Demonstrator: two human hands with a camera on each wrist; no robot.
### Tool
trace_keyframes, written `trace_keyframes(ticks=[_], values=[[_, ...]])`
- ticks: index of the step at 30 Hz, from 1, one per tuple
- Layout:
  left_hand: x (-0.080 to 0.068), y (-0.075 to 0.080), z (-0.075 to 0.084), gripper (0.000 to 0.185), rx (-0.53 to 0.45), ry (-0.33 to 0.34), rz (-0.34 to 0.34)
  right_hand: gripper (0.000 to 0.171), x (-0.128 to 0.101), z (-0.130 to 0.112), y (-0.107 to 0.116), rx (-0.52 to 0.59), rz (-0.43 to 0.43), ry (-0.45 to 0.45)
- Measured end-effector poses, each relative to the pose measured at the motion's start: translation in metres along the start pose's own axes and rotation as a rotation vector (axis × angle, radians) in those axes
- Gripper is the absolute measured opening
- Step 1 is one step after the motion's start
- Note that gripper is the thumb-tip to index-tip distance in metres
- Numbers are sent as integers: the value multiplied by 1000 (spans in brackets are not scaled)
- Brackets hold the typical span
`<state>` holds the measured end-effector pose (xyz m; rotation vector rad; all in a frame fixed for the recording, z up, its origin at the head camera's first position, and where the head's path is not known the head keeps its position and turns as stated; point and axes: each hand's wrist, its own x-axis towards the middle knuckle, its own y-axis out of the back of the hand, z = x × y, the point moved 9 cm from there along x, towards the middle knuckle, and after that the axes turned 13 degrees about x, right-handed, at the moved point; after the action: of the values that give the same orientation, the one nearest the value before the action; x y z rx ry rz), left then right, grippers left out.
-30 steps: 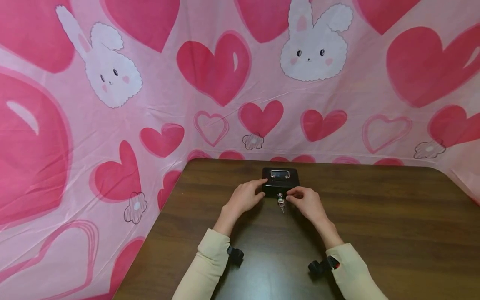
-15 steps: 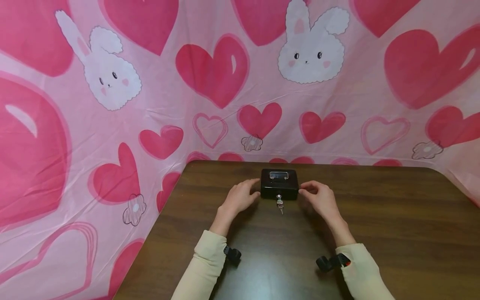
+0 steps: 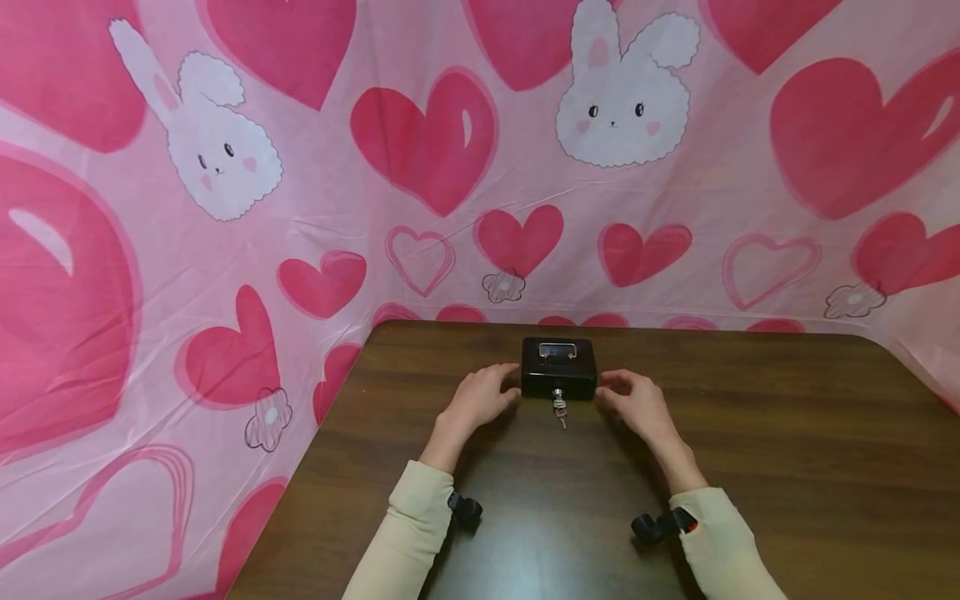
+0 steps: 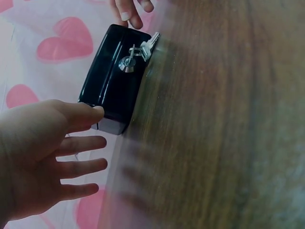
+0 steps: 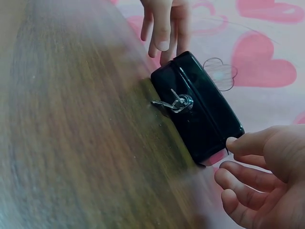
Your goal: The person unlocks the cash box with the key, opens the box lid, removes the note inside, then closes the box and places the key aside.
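Your right hand point(image 5: 264, 179), fingers loosely bent, has its thumb tip at one end of a glossy black rectangular box point(image 5: 193, 114). Your left hand point(image 5: 167, 21) is by the opposite end. Silver metal keys point(image 5: 164, 103) are at the front's round lock point(image 5: 188, 103). Brown wood-grain counter point(image 5: 86, 124) fills the left; pink heart-print cloth point(image 5: 267, 62) stands behind.

No text or number can be read on the black box point(image 3: 558, 372) between left hand point(image 3: 477, 396) and right hand point(image 3: 639, 406). Its keys point(image 4: 148, 47) show nothing legible.
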<state>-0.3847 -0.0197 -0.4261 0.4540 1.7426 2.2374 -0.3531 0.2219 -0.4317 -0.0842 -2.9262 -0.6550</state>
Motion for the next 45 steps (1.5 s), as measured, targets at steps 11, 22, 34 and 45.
trace_keyframes(ticks=[11,22,34,45], values=[[1,-1,5,49,14,-30,-13,33,-2,-3,-3,-25,-19,14],[-1,4,14,50,-12,-51,-14,37,-5,-6,-5,-27,-17,10],[6,9,13,51,-45,-60,-16,35,-3,-18,-2,-59,6,64],[17,21,12,57,-134,-30,0,38,9,-33,4,-38,18,85]])
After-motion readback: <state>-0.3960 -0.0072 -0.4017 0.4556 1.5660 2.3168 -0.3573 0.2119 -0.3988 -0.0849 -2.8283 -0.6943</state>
